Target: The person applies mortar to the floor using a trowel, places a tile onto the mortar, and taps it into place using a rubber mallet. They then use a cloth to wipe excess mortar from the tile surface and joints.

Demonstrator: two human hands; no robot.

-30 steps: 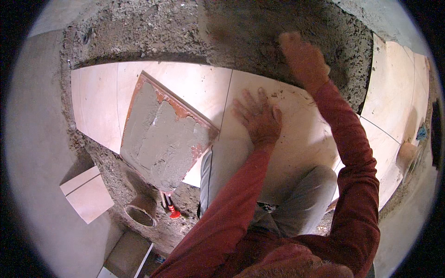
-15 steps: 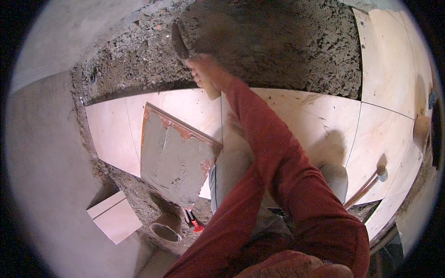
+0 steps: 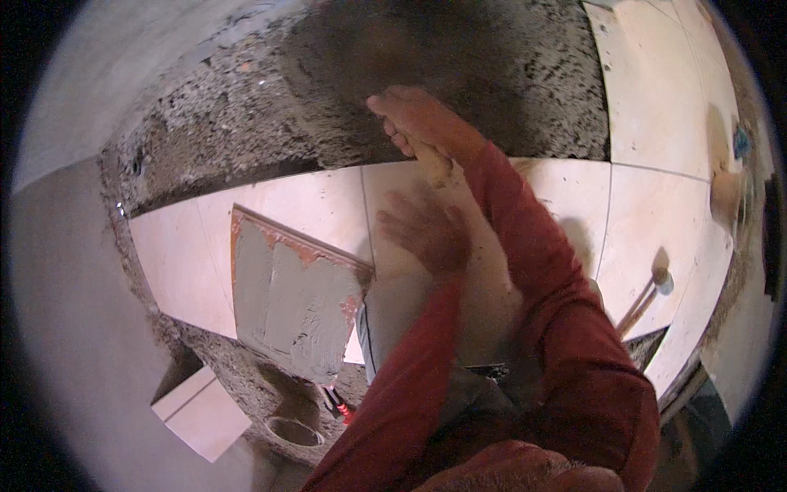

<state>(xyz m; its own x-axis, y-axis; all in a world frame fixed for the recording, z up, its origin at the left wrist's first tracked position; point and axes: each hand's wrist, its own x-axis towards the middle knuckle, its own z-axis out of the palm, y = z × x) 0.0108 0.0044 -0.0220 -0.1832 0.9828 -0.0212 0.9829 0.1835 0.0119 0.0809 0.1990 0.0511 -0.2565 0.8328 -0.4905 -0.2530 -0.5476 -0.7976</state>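
My right hand (image 3: 425,121) is closed around the wooden handle of a trowel (image 3: 434,166), above the near part of a rough, dark mortar bed (image 3: 541,90). The trowel's blade does not show distinctly against the dark surface. Below it, my left hand (image 3: 426,234) is slightly blurred, its fingers spread and holding nothing, over the pale laid floor tiles (image 3: 566,193). Left of that hand a loose tile (image 3: 287,299) rests at an angle across the row, its reddish face coated with grey mortar.
Rubble (image 3: 221,123) borders the mortar bed on the left. A long-handled hammer (image 3: 662,283) stands at the right. Near the lower left are a red-handled tool (image 3: 344,410), a round-mouthed pipe or container (image 3: 295,431) and a pale tile piece (image 3: 205,418).
My right hand has moved rightward with the trowel. My left hand, mostly hidden behind the right arm before, now shows with fingers spread. The whole view has shifted slightly.
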